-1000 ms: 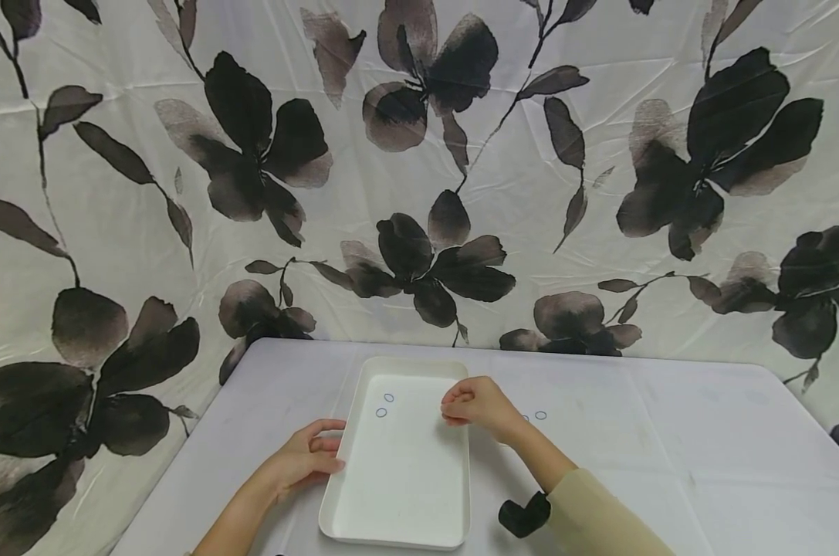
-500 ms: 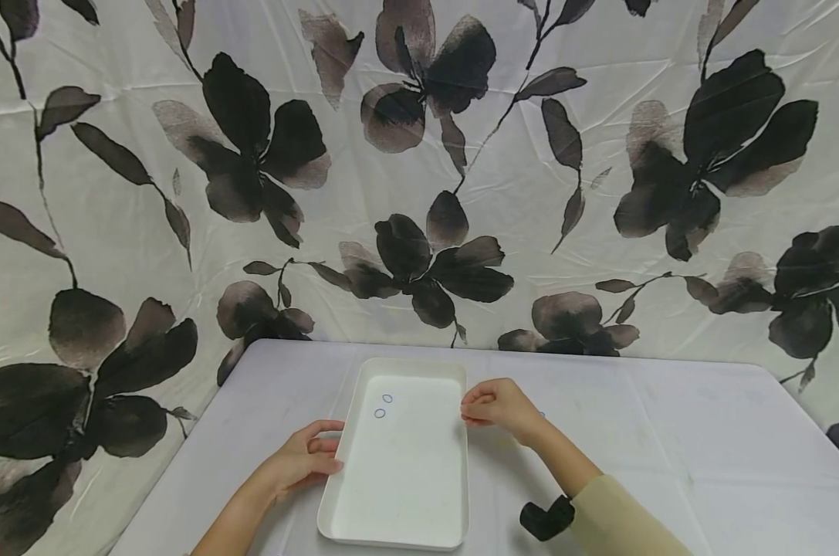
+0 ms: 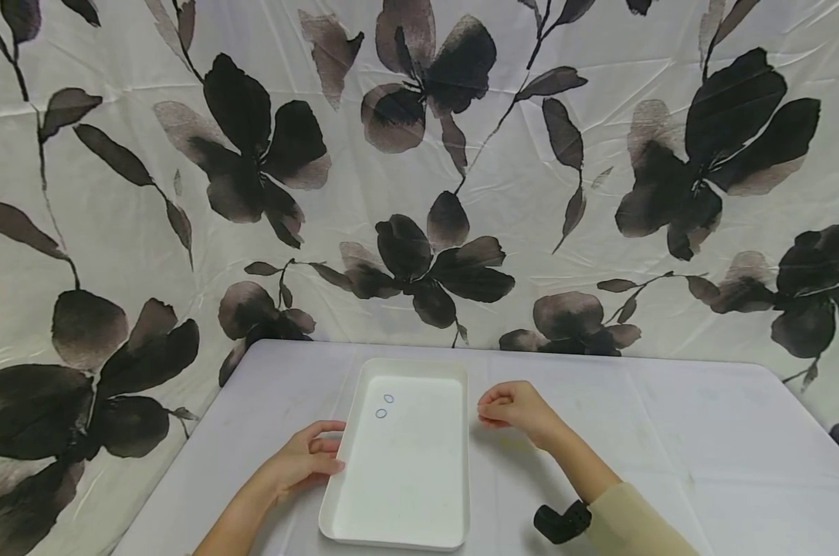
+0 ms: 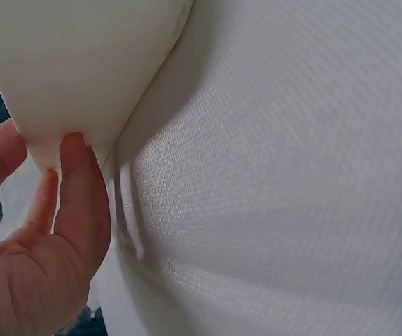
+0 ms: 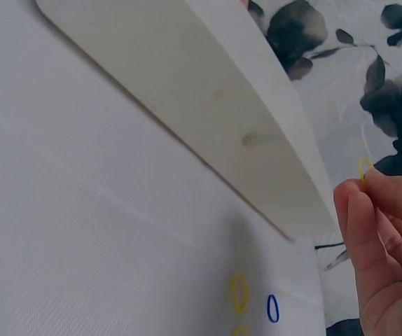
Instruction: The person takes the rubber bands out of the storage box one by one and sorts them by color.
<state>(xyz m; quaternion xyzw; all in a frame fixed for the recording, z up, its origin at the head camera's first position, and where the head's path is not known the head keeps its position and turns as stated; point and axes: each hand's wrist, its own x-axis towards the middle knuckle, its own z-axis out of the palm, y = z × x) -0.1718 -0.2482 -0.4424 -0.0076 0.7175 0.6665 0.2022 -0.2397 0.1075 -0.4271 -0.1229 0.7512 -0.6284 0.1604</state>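
Observation:
A white rectangular tray (image 3: 419, 494) lies on the table, with two small thin blue rings (image 3: 385, 406) in its far left part. At the tray's left side, my left hand (image 3: 301, 462) touches the wall with its fingertips and thumb; in the left wrist view they press on that wall. Just beyond the right rim, my right hand (image 3: 518, 413) pinches a small thin yellow ring (image 5: 365, 166) between thumb and fingers. Below it on the cloth, the right wrist view has yellow rings (image 5: 239, 292) and a blue ring (image 5: 272, 309). The lowest yellow one is cut by the frame edge.
White cloth (image 3: 669, 448) covers the table. Behind it hangs a pale curtain (image 3: 586, 201) with dark flowers. A black strap-like object (image 3: 562, 522) is at the right sleeve (image 3: 634, 521).
My right hand has moved rightward, from over the tray to outside its right rim. My left hand and the tray have stayed put. Blue rings seen earlier on the right are hidden behind the right hand.

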